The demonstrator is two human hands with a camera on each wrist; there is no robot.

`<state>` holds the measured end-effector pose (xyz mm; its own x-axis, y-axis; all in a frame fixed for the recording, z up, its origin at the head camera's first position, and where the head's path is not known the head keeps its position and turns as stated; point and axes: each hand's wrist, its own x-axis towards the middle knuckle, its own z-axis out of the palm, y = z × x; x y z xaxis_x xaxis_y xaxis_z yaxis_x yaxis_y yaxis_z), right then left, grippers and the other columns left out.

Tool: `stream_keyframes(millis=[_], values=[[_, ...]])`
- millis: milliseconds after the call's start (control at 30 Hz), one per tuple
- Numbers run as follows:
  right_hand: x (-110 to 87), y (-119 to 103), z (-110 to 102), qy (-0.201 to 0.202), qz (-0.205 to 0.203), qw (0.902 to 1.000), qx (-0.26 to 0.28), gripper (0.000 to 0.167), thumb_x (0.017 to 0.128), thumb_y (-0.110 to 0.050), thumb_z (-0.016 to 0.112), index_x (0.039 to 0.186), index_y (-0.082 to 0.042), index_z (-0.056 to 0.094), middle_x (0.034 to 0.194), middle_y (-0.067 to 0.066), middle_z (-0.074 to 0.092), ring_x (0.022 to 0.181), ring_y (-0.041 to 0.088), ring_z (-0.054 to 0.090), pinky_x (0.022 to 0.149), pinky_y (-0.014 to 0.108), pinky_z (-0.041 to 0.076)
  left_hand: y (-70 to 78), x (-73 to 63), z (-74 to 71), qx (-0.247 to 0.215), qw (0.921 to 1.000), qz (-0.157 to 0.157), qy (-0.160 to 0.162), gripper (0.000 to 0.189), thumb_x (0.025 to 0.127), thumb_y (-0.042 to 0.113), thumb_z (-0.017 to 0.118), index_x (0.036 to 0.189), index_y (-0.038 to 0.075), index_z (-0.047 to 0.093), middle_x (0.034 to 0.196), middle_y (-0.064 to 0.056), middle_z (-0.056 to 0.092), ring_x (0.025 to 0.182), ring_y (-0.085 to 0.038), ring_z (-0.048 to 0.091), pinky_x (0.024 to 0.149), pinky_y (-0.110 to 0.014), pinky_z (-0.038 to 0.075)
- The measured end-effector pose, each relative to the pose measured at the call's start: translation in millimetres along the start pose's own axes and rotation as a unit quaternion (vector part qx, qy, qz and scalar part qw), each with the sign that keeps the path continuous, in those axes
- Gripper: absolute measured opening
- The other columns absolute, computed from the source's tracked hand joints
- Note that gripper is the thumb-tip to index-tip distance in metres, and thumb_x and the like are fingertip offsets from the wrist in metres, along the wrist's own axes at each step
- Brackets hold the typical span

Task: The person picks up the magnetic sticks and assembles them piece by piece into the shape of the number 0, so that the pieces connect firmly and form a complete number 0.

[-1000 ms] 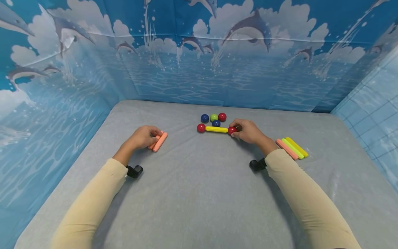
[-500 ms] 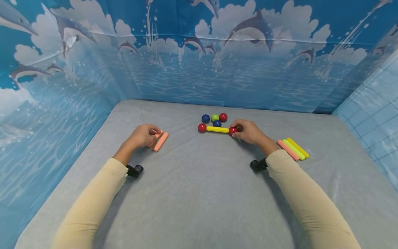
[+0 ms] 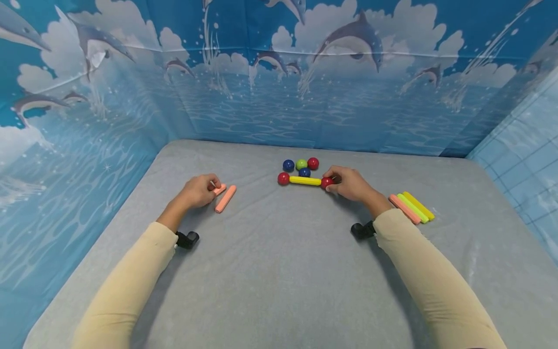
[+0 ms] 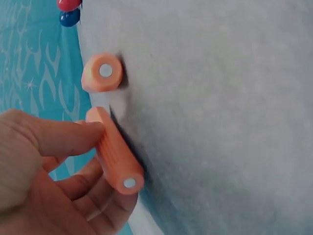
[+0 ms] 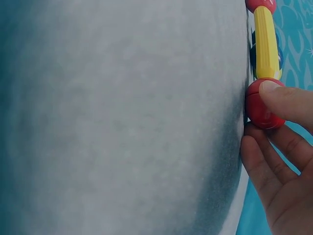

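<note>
My left hand [image 3: 198, 190] pinches an orange stick [image 4: 115, 152] between thumb and fingers; a pale metal disc shows in its near end. Just right of it on the cloth lies a second orange stick [image 3: 225, 198], apart from the first. Farther right, my right hand [image 3: 348, 184] holds a red ball [image 5: 264, 104] between thumb and fingers. That ball joins one end of a yellow stick [image 3: 305, 181], whose other end meets another red ball [image 3: 283, 179]. Behind this bar sit two blue balls [image 3: 288, 166], a green ball [image 3: 301, 164] and a third red ball [image 3: 313, 163].
Right of my right forearm, an orange stick [image 3: 404, 209], a lime stick [image 3: 412, 208] and a yellow stick [image 3: 419, 206] lie side by side. Grey cloth [image 3: 279, 271] covers the table. A dolphin-printed curtain [image 3: 279, 111] rises along its back and left edges.
The orange stick in my left hand has been drawn away from the other orange stick, leaving a gap between them. My right hand stays on the red ball.
</note>
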<state>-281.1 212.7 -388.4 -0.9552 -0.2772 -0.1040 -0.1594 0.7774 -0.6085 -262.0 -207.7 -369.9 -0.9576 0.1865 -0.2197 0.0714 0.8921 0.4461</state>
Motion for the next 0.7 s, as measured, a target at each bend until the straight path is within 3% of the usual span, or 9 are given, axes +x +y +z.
stream_keyframes(millis=[200,300,433,533,700], values=[[0.1,0.6,0.6,-0.002,-0.002,1.0,0.001,0.027,0.095,-0.011,0.066,0.121,-0.009,0.061,0.128,0.016,0.063,0.121,0.033,0.059,0.103,0.052,0.047,-1.4,-4.4,-3.0,-0.093,0.9955,-0.01,0.016,0.036,0.097,0.011,0.053,0.133,0.01,0.054,0.133,-0.022,0.058,0.11,-0.035,0.06,0.075,-0.034,0.051],[0.3,0.3,0.2,0.001,-0.004,1.0,-0.001,0.027,0.095,-0.011,0.066,0.121,-0.009,0.061,0.127,0.017,0.064,0.12,0.033,0.059,0.102,0.052,0.048,0.8,-6.4,-5.0,-0.178,0.984,-0.006,0.005,0.04,0.099,0.011,0.056,0.139,0.01,0.05,0.136,-0.022,0.054,0.116,-0.035,0.059,0.079,-0.036,0.053],[-0.5,-0.3,-1.4,0.006,-0.001,1.0,-0.001,0.027,0.094,-0.01,0.066,0.12,-0.009,0.061,0.126,0.017,0.064,0.119,0.033,0.059,0.102,0.052,0.048,8.7,-8.0,-6.0,-0.284,0.9586,-0.007,-0.021,0.048,0.099,0.014,0.058,0.144,0.011,0.045,0.139,-0.021,0.051,0.114,-0.032,0.059,0.084,-0.038,0.055],[-0.8,-0.2,-1.4,0.004,0.004,1.0,0.001,0.027,0.094,-0.01,0.066,0.121,-0.009,0.061,0.126,0.017,0.064,0.12,0.033,0.059,0.102,0.052,0.048,17.6,-10.9,-5.3,-0.322,0.9459,-0.011,-0.035,0.052,0.099,0.015,0.059,0.147,0.012,0.042,0.139,-0.021,0.052,0.112,-0.029,0.062,0.086,-0.037,0.056],[-0.8,0.2,-0.5,0.002,0.005,1.0,0.002,0.028,0.095,-0.011,0.066,0.122,-0.01,0.061,0.128,0.017,0.063,0.121,0.033,0.059,0.103,0.052,0.047,38.1,-17.6,-1.2,-0.342,0.9384,-0.014,-0.05,0.054,0.098,0.014,0.059,0.149,0.015,0.041,0.138,-0.021,0.053,0.106,-0.024,0.065,0.089,-0.04,0.057]])
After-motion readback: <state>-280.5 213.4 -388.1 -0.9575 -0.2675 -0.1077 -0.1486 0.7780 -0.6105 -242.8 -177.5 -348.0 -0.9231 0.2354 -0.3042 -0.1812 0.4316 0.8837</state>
